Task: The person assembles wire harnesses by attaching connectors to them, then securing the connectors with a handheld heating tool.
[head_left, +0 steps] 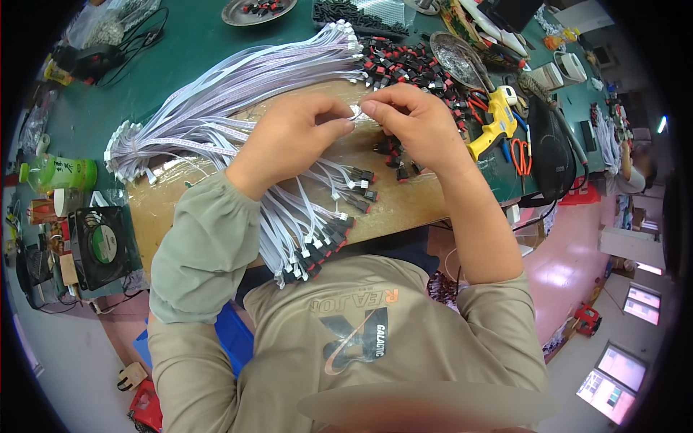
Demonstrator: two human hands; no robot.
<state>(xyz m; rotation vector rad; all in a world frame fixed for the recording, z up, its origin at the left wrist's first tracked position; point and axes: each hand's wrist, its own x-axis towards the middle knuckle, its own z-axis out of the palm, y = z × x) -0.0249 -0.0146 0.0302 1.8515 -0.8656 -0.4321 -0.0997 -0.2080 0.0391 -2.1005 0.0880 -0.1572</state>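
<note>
My left hand (pixel 289 137) and my right hand (pixel 417 124) meet over the brown work board (pixel 404 202), thumbs and forefingers pinched. Between the fingertips shows a thin whitish wire (pixel 357 114), small and partly hidden. Beyond my hands lies a thick bundle of white flat cables (pixel 253 72) with white end connectors. Another bunch of white cables (pixel 271 231), ending in black-and-red connectors (pixel 317 252), spreads under my left forearm and toward my body. A heap of loose black-and-red connectors (pixel 411 68) sits behind my right hand, with a few more under it.
At the right are a yellow glue gun (pixel 498 123), orange-handled scissors (pixel 521 157) and a black pouch (pixel 546 148). Metal dishes (pixel 459 61) and a tray of black parts (pixel 354 18) stand at the back. A green bottle (pixel 61 174) and a fan (pixel 101 247) are at left.
</note>
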